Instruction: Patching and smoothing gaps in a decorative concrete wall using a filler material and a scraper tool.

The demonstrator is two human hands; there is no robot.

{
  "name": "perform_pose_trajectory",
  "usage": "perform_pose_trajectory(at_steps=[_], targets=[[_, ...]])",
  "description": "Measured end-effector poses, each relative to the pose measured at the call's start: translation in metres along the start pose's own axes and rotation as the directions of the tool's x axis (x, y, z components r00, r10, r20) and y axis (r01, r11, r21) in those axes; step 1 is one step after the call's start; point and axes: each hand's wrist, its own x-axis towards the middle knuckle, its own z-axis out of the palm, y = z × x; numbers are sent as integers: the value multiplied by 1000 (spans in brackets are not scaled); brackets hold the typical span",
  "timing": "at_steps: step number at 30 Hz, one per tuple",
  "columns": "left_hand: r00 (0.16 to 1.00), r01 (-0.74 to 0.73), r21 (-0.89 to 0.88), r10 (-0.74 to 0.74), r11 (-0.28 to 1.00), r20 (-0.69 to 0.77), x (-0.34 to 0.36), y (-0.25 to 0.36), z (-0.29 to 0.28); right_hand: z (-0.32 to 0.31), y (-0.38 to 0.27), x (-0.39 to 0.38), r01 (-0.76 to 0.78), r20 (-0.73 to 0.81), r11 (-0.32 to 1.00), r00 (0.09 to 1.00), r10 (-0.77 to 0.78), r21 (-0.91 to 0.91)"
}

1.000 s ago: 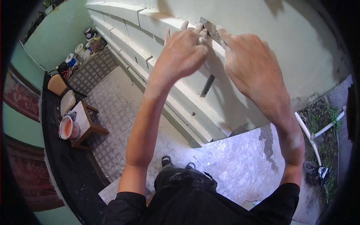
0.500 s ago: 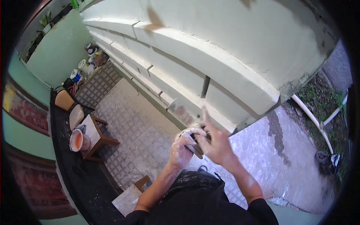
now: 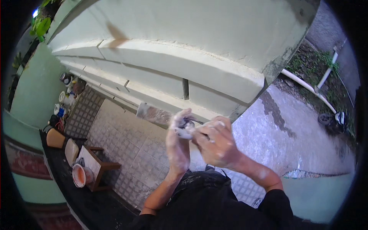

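Scraper (image 3: 154, 114) is now lowered off the wall ledge (image 3: 207, 61), so contact there is broken. It is seen jutting out beyond the curled fingers of the left hand (image 3: 178, 145); right hand (image 3: 219, 142) fingers are bunched beside them. Which hand's fingers grip it can't be told.

Hands between the wall and the body, floor on either side.
The left hand (image 3: 178, 147) and right hand (image 3: 216, 143) meet before the ledged wall (image 3: 214, 36), a scraper (image 3: 153, 114) reaching leftward from between them. Left, beyond the tiled floor (image 3: 119, 142), a bucket (image 3: 82, 175) is at the near end of a small table (image 3: 92, 159), with a chair (image 3: 72, 152) behind and containers (image 3: 63, 97) in the far corner. Right, past the wall's end, a pipe (image 3: 306, 86) runs along soil (image 3: 304, 69).
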Motion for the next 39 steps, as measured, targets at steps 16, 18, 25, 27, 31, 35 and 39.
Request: perform_pose_trajectory(at_steps=[16, 18, 25, 27, 31, 35, 39], targets=[[968, 10, 679, 165, 734, -192, -16, -36, -141, -122, 64, 115, 458, 434, 654, 875, -213, -602], [950, 38, 718, 198, 695, -242, -19, -44, -151, -103, 71, 125, 482, 434, 623, 868, -242, -616], [943, 46, 805, 241, 591, -231, -29, -33, -169, -114, 57, 126, 329, 536, 751, 843, 38, -572], [921, 72, 787, 261, 612, -288, -28, -33, -169, -111, 58, 111, 234, 341, 772, 940, -24, -592], [932, 52, 824, 270, 564, -242, -19, -34, -172, -34, 75, 171, 500, 366, 761, 856, -364, -412], [944, 189, 764, 99, 617, -313, -18, -38, -180, 13, 77, 208, 494, 385, 780, 854, -351, -384], [896, 172, 850, 279, 498, -345, -60, -24, -226, -46, 64, 158, 424, 438, 733, 879, -191, -532]])
